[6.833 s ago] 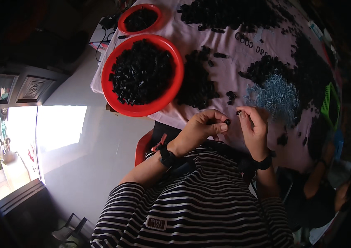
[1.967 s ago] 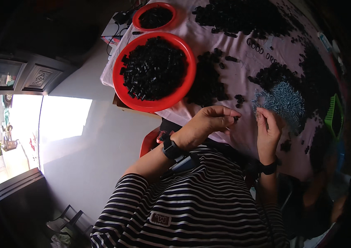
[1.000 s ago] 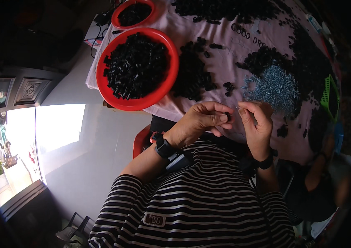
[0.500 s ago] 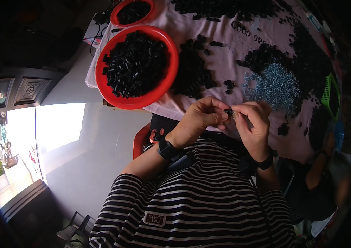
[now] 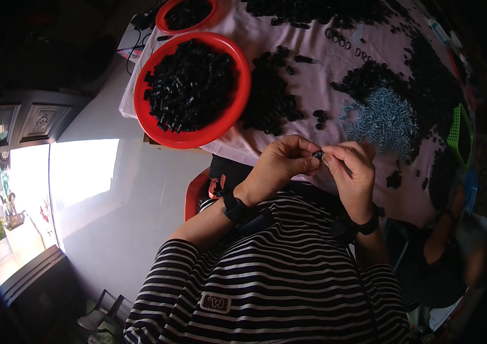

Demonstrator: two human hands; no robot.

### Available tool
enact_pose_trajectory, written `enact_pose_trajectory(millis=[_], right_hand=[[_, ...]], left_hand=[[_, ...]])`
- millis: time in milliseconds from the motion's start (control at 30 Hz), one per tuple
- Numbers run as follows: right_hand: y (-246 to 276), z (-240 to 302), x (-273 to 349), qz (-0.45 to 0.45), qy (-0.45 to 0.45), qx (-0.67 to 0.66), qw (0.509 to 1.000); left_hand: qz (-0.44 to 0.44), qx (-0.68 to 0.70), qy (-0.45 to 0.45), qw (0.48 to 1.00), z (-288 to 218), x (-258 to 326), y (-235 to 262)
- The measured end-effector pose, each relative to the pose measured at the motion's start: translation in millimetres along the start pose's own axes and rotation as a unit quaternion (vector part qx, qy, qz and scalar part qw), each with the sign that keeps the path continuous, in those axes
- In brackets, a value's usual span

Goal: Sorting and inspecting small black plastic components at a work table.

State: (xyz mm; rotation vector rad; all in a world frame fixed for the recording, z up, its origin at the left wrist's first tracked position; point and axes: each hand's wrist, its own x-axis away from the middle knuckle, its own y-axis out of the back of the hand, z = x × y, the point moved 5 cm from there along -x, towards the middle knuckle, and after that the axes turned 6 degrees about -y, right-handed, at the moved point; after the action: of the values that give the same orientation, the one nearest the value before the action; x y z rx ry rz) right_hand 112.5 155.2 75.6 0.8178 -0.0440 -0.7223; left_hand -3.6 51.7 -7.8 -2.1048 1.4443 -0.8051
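Observation:
A small black plastic part [image 5: 317,155] is pinched between the thumb and fingers of my left hand [image 5: 283,161], just off the near edge of the table. From the other side, my right hand [image 5: 353,167] closes its thumb and forefinger on the same part. Fingertips cover most of the piece, so its exact shape is hidden. Beyond my hands lies a heap of silvery-blue screws [image 5: 384,120]. A few loose black parts [image 5: 320,118] sit on the pink cloth [image 5: 312,74] a short way past my fingers.
At the left, a large red basin [image 5: 242,86] holds many black parts, with a smaller red bowl [image 5: 165,26] behind it. Black pieces [image 5: 269,97] pile up beside the basin and along the far side. A green basket [image 5: 459,132] and another person's arm [image 5: 441,235] are at the right.
Both hands stay together at the small black part, which appears slightly turned between the fingertips. The table contents have shifted only slightly in the view.

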Motion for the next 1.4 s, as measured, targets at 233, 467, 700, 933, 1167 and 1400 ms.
enact_pose_trajectory(millis=[233,467,700,933,1167,1400], right_hand=[[-1,7,-1,-0.007,0.060,0.061,0.996],[-5,3,-1,-0.014,-0.001,0.014,1.000],[-8,2,0,-0.030,0.010,0.027,0.999],[-9,-35,-12,-0.023,-0.065,-0.063,0.996],[-38,-54,-24,-0.057,0.121,0.210,0.969],[-45,-60,-25,-0.007,0.097,0.226,0.969]], left_hand=[[0.004,-0.024,0.009,1.000,1,2,1],[0.008,-0.039,-0.008,0.999,0,0,1],[-0.001,-0.064,-0.027,0.998,1,-1,2],[-0.016,-0.019,-0.038,0.999,4,2,9],[0.011,-0.054,-0.021,0.998,4,2,10],[0.001,-0.070,-0.030,0.997,-1,2,6]])
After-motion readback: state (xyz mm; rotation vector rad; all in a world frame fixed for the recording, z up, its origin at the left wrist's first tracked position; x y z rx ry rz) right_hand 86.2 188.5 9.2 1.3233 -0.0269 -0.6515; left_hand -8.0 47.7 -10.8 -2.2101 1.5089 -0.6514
